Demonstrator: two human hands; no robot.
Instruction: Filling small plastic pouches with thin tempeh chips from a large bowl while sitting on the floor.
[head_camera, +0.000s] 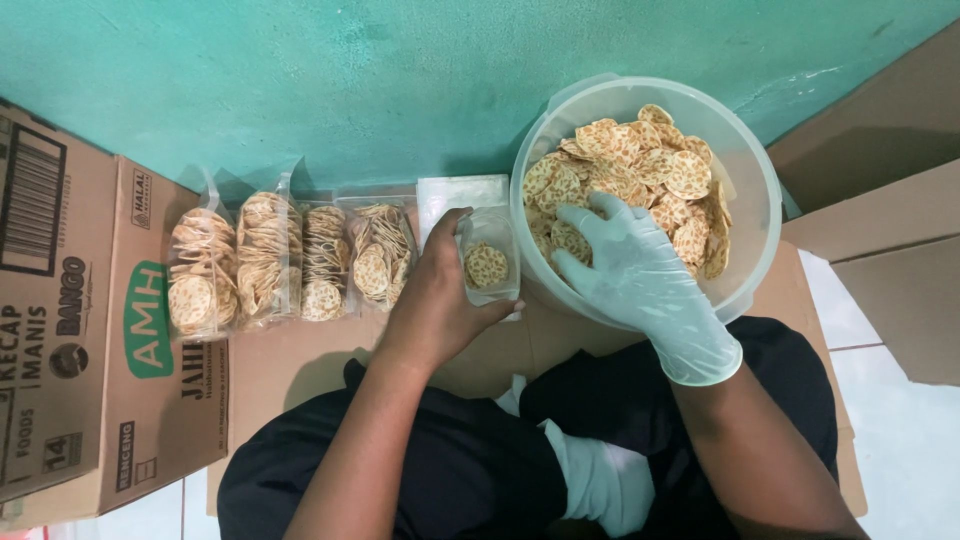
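Sitting cross-legged on flattened cardboard laid on the floor, the person works over their dark trousers with both hands. The left hand, bare, is closed around a small clear plastic bag, holding it upright with its mouth open just beside the tub; a few round speckled crackers already lie inside the bag. The right hand, in a pale green disposable glove, reaches into the translucent plastic tub, fingers curled down onto the heap of round crackers; whether it has any cracker pinched cannot be told from this angle.

The tub stands against the teal wall, touching the person's right knee. To the left of the held bag, four filled bags of crackers lie side by side in a row near the wall. Just behind the held bag sits a flat stack of empty clear bags. A printed cardboard box lies at the far left, next to the filled bags, and plain cardboard flaps stand at the right. A white cloth rests in the person's lap.
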